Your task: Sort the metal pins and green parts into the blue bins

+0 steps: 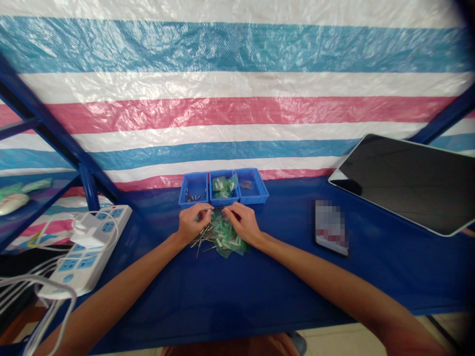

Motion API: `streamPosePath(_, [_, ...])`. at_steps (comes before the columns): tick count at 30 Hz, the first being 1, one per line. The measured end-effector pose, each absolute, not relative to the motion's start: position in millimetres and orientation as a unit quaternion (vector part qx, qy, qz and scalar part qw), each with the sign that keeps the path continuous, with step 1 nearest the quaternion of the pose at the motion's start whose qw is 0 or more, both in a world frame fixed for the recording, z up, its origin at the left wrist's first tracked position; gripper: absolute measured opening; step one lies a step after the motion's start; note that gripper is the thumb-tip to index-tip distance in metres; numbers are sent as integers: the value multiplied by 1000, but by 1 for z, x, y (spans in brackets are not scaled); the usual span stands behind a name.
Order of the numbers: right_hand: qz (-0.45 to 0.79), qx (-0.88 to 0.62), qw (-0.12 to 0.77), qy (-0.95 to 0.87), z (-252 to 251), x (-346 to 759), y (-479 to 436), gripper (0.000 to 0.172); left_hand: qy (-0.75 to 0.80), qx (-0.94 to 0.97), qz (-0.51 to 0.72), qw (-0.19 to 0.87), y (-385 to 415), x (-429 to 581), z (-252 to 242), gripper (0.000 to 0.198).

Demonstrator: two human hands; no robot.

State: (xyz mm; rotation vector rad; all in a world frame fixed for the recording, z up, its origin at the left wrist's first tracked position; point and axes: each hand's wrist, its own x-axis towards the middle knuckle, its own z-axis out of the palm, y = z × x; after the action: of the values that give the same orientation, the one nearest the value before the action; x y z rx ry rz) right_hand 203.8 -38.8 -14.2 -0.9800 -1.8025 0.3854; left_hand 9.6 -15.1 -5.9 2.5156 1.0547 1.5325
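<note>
My left hand [193, 220] is closed in a pinch in front of the blue bins, its fingertips on something thin and small that I cannot make out. Facing it, my right hand [244, 223] also pinches, and what lies between its fingers is too small to name. Beneath both hands is a pile of small green-tinted clear plastic bags [227, 240] with white labels or contents. Loose thin metal rods [201, 242] lie by the left side of that pile, partly under my left hand.
Behind my hands stand a left blue bin [181, 197] with metal rods, a middle bin [224, 202] with green bags, and a right bin [260, 199] with a small clear packet. A phone [330, 230], a dark-screened tablet or monitor [408, 180] and a power strip [89, 267] flank them.
</note>
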Motion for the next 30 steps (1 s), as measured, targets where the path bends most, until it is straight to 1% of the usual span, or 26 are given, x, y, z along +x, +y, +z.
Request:
streamPosePath(4, [157,-408,504,-745,-13,203,-40,26,319,815,484,-5,-13,9,-7,10])
streamPosePath(9, [158,-408,504,-744,-12,204,-40,28,287,825,487,7,-11,8,-6,25])
streamPosePath(11, [158,-409,504,-744,-12,204,-40,28,292,824,486,8,-11,8,-7,24])
streamPosePath(15, [160,-406,511,-741,-12,204,-40,27,317,807,498,7,-10,9,-9,16])
streamPosePath(19, [160,-405,515,-738,-13,203,-40,27,294,817,496,30,-10,9,-8,12])
streamPosePath(25, [160,-408,511,-740,-13,204,-40,28,284,829,479,54,-9,7,-9,19])
streamPosePath(30, [162,-408,507,-742,-15,204,-39,29,317,815,480,70,-8,6,-15,21])
